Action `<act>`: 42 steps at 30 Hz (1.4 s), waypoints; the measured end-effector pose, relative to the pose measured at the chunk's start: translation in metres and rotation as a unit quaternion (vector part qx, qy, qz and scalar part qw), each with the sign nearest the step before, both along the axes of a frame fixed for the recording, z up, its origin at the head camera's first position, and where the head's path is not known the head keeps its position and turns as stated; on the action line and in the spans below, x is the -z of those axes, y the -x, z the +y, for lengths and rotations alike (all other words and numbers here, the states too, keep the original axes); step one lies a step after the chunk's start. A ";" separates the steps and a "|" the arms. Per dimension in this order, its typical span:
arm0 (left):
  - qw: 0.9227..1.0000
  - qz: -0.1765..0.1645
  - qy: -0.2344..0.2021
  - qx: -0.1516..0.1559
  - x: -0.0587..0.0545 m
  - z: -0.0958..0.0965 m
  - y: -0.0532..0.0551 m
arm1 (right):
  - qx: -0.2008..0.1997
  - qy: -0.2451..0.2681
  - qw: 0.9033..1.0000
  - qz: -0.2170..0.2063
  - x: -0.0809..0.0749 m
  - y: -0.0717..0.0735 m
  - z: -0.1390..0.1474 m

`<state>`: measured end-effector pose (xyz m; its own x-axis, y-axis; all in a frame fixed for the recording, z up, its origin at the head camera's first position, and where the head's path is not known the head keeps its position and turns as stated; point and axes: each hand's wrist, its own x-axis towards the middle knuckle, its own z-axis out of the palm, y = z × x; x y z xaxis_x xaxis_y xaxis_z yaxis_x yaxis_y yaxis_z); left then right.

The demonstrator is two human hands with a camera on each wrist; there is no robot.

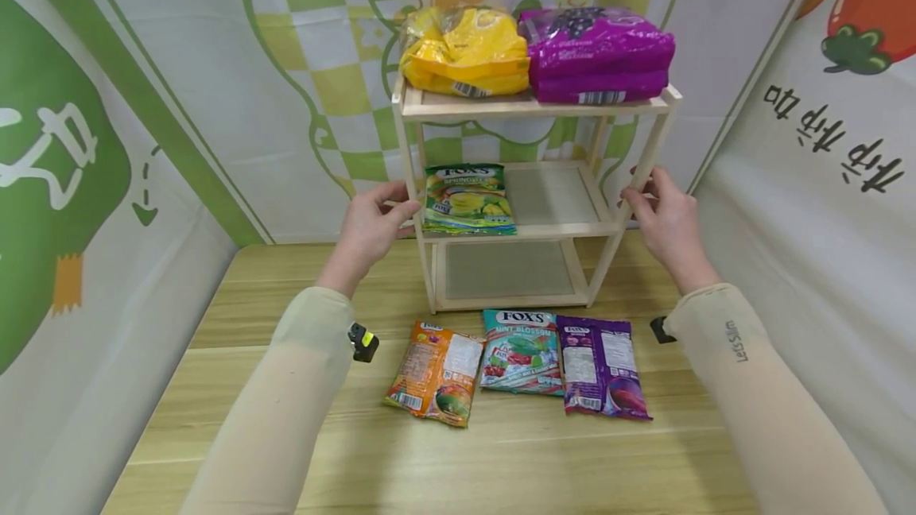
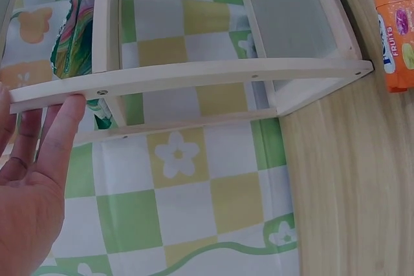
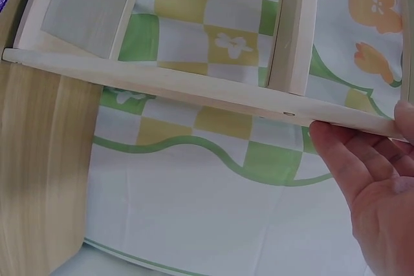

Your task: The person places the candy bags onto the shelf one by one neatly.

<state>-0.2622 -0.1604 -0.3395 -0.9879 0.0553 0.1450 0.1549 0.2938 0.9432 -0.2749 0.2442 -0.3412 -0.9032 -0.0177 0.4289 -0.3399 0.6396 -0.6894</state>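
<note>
A small three-tier wooden shelf (image 1: 529, 230) stands at the back of the table, with both hands at its sides. My left hand (image 1: 375, 225) holds its left front post beside the middle tier; in the left wrist view its fingers (image 2: 61, 137) lie against the post. The right hand (image 1: 661, 217) pinches the right front post at a similar height, thumb and fingers on either side of it. A green Fox's candy bag (image 1: 468, 201) lies on the middle tier's left part. On top sit a yellow bag (image 1: 465, 50) and a purple bag (image 1: 601, 54).
In front of the shelf, three candy bags lie in a row on the wooden table (image 1: 286, 420): orange (image 1: 438, 372), teal (image 1: 521, 352) and dark purple (image 1: 603, 368). A printed cloth wall (image 1: 193, 46) rises close behind the shelf, with side walls left and right.
</note>
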 end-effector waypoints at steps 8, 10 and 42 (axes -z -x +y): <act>1.000 0.003 0.010 0.001 0.001 0.000 -0.001 | -0.010 0.001 1.000 -0.016 0.003 -0.001 0.004; 1.000 0.003 0.015 0.001 0.001 0.000 -0.001 | -0.012 0.001 1.000 -0.023 0.004 -0.003 0.005; 1.000 0.001 0.003 0.000 0.003 -0.001 0.001 | -0.037 -0.263 0.922 -0.280 0.075 -0.050 0.023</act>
